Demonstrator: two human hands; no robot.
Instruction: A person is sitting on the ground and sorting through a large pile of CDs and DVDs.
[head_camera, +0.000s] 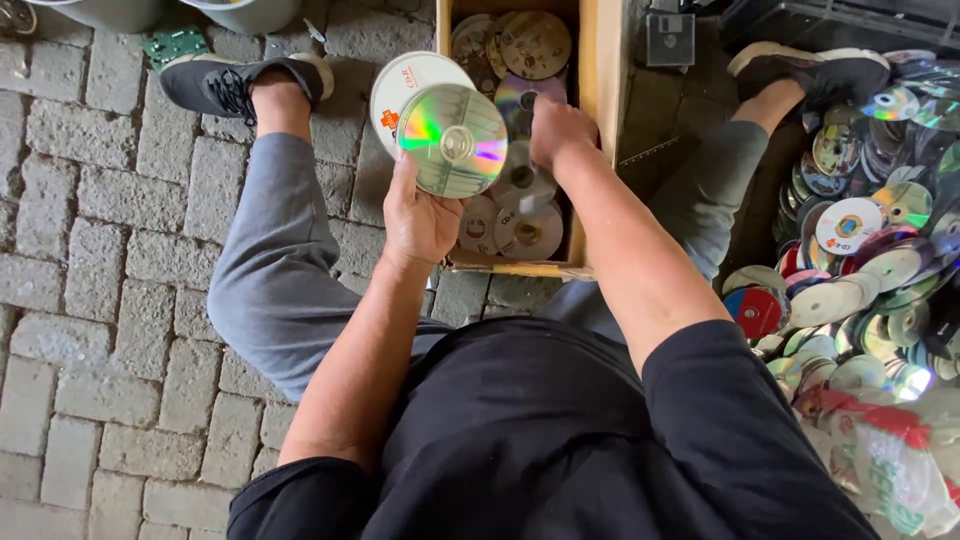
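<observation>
— On the brick floor (90, 250), what takes up the most room?

— The heap of discs (870, 260) spread at the person's right side, beside the right shoe. Next in size is the cardboard box (600, 90) standing between the two feet, with more discs lying flat inside it.

— And the hands?

— The left hand (420, 215) is raised just in front of the box's left wall. Its fingers are clamped on two discs: a shiny disc (452, 140) in front, rainbow side up, and a white disc (400, 80) behind it, fanned out up and to the left.

— Where do the discs sit against those fingers?

— Their lower edges rest in the grip; most of each disc stands clear above the hand.

— The right hand (558, 130)?

— Down inside the box, knuckles up, touching the discs there. I cannot tell whether its fingers are together or apart.
</observation>
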